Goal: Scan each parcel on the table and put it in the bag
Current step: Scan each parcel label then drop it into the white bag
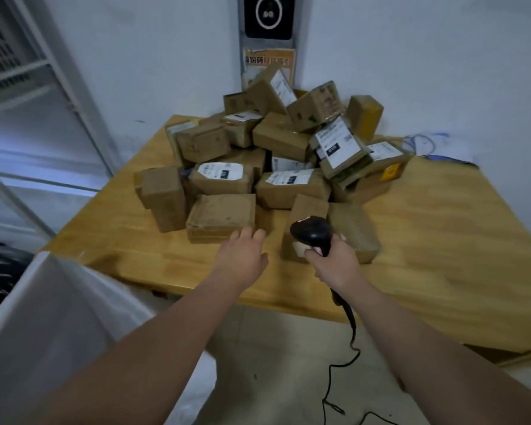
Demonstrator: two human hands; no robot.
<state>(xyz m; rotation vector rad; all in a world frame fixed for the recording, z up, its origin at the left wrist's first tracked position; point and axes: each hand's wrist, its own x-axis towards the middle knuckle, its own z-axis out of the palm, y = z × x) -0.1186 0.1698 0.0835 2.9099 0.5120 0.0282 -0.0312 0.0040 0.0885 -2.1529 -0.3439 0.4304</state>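
A heap of several brown cardboard parcels (276,154), some with white labels, fills the far corner of the wooden table (442,259). My left hand (242,256) is open, palm down, its fingertips at the front edge of a flat brown parcel (221,216) at the near side of the heap. My right hand (334,262) grips a black handheld scanner (311,233) whose head points toward the parcels, just in front of an upright small parcel (307,213). Its black cable (344,348) hangs to the floor. A white bag (52,326) stands open at the lower left beside the table.
White walls close the corner behind the heap, with a black device and an orange notice (269,61) on the wall. A blue cable (426,145) lies at the table's far right. A white metal rack (28,87) stands at the left.
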